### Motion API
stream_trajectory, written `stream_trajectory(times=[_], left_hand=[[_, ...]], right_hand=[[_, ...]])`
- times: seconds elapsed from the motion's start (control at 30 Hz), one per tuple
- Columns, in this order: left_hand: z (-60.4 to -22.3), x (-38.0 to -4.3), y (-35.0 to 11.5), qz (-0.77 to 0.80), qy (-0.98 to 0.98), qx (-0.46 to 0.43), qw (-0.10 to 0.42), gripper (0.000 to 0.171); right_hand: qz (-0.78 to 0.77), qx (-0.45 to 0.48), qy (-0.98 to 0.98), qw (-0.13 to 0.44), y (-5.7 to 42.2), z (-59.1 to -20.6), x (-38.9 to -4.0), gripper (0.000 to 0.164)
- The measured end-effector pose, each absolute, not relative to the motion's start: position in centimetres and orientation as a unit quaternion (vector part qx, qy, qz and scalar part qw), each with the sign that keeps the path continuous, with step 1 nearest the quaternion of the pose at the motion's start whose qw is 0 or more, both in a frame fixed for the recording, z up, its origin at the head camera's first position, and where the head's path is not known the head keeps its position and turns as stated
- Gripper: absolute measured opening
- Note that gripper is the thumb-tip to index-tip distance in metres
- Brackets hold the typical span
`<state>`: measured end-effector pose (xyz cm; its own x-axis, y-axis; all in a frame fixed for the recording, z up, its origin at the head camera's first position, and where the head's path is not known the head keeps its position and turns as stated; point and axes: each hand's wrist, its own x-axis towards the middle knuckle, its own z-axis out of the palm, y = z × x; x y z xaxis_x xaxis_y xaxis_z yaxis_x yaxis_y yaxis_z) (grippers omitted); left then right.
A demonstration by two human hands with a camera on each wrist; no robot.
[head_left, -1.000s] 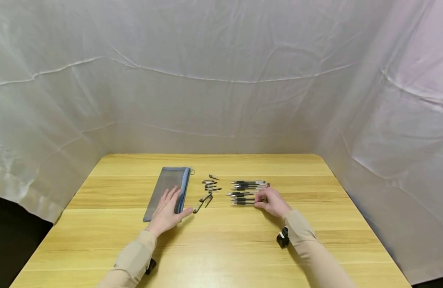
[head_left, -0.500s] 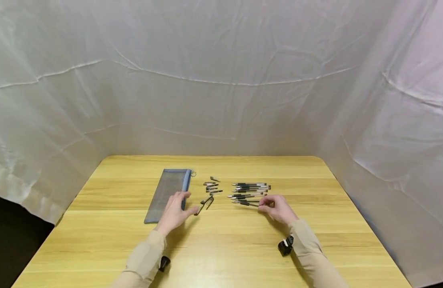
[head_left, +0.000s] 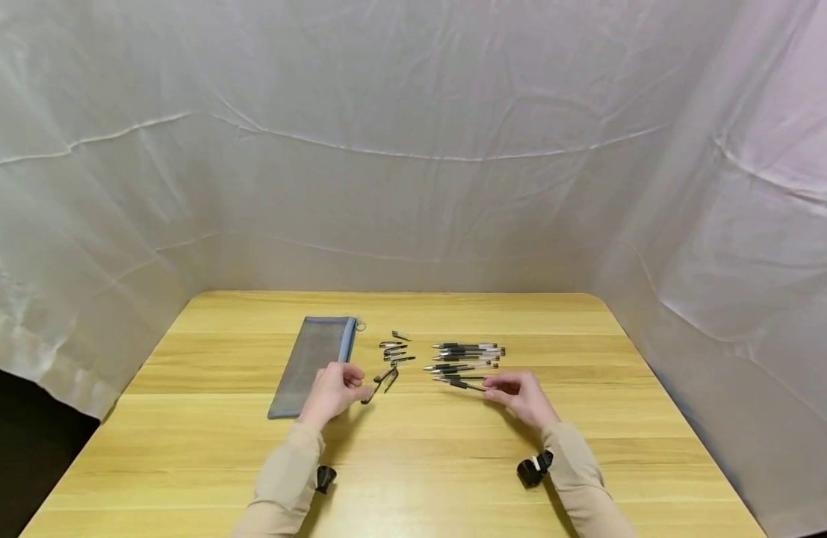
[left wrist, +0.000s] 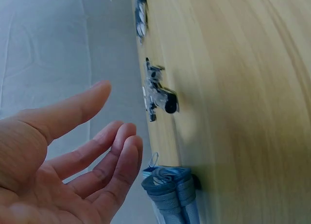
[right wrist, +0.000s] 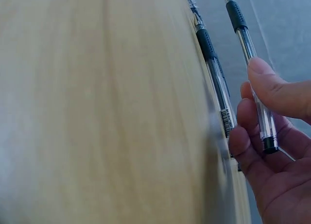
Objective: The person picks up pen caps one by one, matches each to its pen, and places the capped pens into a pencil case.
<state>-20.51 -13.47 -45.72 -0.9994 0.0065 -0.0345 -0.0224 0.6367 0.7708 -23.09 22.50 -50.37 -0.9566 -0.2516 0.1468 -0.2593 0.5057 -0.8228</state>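
Between thumb and fingers my right hand (head_left: 523, 397) pinches an uncapped gel pen (right wrist: 236, 17) with a black grip. In the right wrist view its metal tip points away and its black end shows below the thumb. More uncapped gel pens (head_left: 460, 357) lie in a row just beyond this hand. My left hand (head_left: 331, 392), fingers loosely bent and holding nothing, hovers over the near right part of the mesh zip pouch (head_left: 312, 347). Its thumb is close to the nearest of several loose black-and-clear pen caps (head_left: 391, 353), also seen in the left wrist view as a cluster of caps (left wrist: 167, 101).
A wooden table (head_left: 420, 471) bears everything. The pouch has a blue zip edge and a small ring (head_left: 361, 326) at its far right corner. Pale curtains (head_left: 413, 187) hang behind the table and along both sides.
My right hand has drawn one pen from the near end of the row, and its rear end now tilts toward me. The left hand has moved right toward the caps, its fingers bending.
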Motion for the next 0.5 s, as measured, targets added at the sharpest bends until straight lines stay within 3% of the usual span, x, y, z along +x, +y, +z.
stream_trajectory(times=[0.5], left_hand=[[-47.1, -21.4, -12.6, 0.370, 0.929, -0.021, 0.020, 0.023]], right_hand=[[0.495, 0.162, -0.854, -0.010, 23.1, -50.5, -22.8, 0.021]])
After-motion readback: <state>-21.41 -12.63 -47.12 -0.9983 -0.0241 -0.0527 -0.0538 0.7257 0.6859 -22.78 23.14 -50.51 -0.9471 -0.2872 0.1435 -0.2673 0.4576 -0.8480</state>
